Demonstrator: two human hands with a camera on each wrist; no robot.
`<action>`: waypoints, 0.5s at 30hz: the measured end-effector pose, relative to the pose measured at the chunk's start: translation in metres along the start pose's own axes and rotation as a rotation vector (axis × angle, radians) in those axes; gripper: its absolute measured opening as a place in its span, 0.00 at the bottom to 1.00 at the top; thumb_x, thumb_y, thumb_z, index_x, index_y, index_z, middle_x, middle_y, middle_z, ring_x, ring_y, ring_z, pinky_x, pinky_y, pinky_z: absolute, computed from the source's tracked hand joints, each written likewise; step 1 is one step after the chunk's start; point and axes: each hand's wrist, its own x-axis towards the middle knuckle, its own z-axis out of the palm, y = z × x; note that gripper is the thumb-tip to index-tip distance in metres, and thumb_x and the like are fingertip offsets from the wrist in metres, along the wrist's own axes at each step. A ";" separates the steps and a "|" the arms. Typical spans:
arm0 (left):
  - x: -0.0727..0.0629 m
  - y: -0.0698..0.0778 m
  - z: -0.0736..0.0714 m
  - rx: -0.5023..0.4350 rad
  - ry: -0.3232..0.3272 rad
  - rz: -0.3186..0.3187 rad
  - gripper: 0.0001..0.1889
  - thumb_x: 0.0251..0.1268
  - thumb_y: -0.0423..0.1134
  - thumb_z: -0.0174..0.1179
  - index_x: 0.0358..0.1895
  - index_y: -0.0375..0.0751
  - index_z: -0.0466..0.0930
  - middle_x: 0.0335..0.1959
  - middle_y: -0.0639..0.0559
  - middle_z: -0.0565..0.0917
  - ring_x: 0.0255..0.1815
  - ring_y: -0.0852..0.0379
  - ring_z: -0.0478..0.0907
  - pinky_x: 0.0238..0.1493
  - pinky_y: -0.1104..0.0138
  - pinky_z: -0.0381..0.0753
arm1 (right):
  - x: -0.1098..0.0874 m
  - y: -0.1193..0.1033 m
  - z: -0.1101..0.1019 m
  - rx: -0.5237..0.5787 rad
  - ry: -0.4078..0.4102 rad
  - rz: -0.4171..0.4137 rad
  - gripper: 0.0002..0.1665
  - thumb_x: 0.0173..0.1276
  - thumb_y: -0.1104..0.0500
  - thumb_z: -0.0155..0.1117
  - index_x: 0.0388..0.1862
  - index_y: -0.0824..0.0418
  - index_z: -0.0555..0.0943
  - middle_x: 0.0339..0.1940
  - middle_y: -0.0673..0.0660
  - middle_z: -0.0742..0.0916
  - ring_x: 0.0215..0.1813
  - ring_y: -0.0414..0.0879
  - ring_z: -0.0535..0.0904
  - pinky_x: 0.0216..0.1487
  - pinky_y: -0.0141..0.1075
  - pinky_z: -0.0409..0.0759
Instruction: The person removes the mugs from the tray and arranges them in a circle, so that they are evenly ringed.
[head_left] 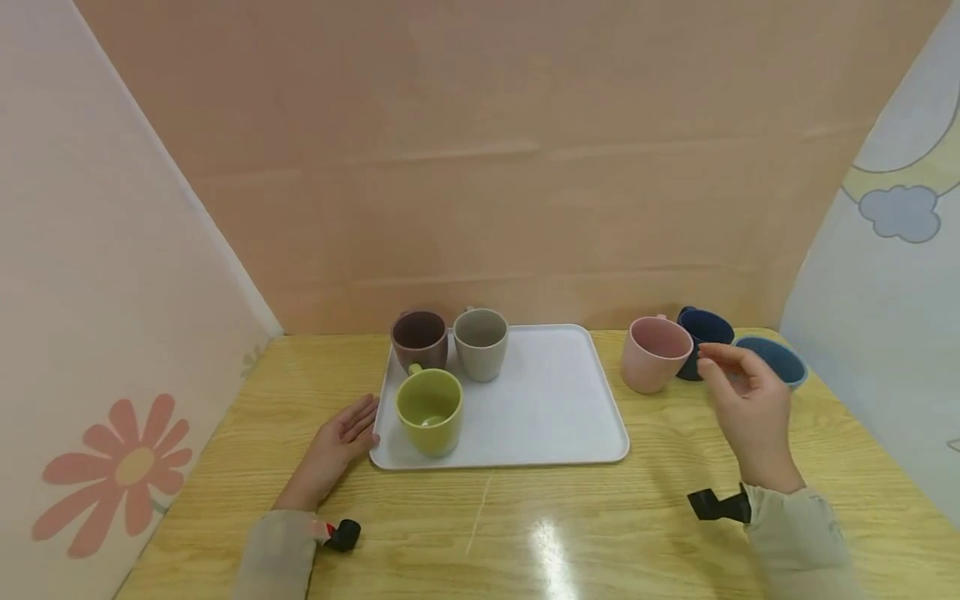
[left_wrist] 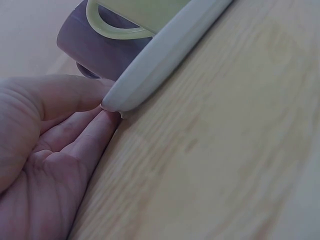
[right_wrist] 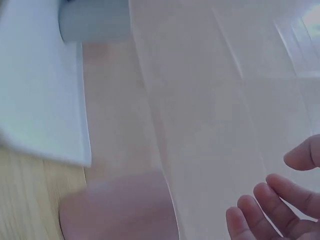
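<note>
A white tray (head_left: 555,417) lies on the wooden table and bears a green mug (head_left: 430,411), a maroon mug (head_left: 419,340) and a grey mug (head_left: 481,343). My left hand (head_left: 341,437) lies flat on the table, its straight fingers (left_wrist: 95,132) touching the tray's near-left corner (left_wrist: 120,102). Right of the tray stand a pink mug (head_left: 654,353), a dark blue mug (head_left: 703,332) and a lighter blue mug (head_left: 780,358). My right hand (head_left: 746,400) hovers empty just right of the pink mug, fingers loosely curled (right_wrist: 270,205). The pink mug (right_wrist: 120,207) is blurred in the right wrist view.
Paper walls close the table in at the back and both sides, a flower on the left wall (head_left: 120,471) and a cloud on the right wall (head_left: 900,212). Bare wood (head_left: 540,533) stretches in front of the tray.
</note>
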 end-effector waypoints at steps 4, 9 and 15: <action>-0.001 -0.001 0.000 0.004 0.001 -0.002 0.39 0.73 0.32 0.61 0.81 0.33 0.50 0.80 0.39 0.58 0.79 0.45 0.57 0.63 0.79 0.69 | -0.017 -0.011 0.027 0.030 -0.164 -0.108 0.15 0.72 0.67 0.65 0.56 0.70 0.82 0.46 0.38 0.85 0.48 0.29 0.81 0.49 0.17 0.77; -0.004 -0.003 0.000 0.019 -0.005 -0.015 0.39 0.74 0.34 0.60 0.81 0.34 0.50 0.80 0.40 0.58 0.79 0.45 0.57 0.63 0.80 0.67 | -0.039 -0.019 0.065 0.191 -0.369 -0.201 0.15 0.69 0.73 0.65 0.54 0.72 0.81 0.50 0.47 0.86 0.50 0.36 0.83 0.51 0.24 0.82; 0.001 -0.001 0.000 0.029 0.014 0.001 0.35 0.76 0.34 0.58 0.80 0.34 0.52 0.79 0.40 0.60 0.78 0.46 0.59 0.63 0.81 0.67 | -0.051 -0.036 0.116 0.115 -0.594 -0.300 0.25 0.66 0.67 0.72 0.62 0.65 0.78 0.59 0.59 0.83 0.58 0.52 0.82 0.57 0.43 0.84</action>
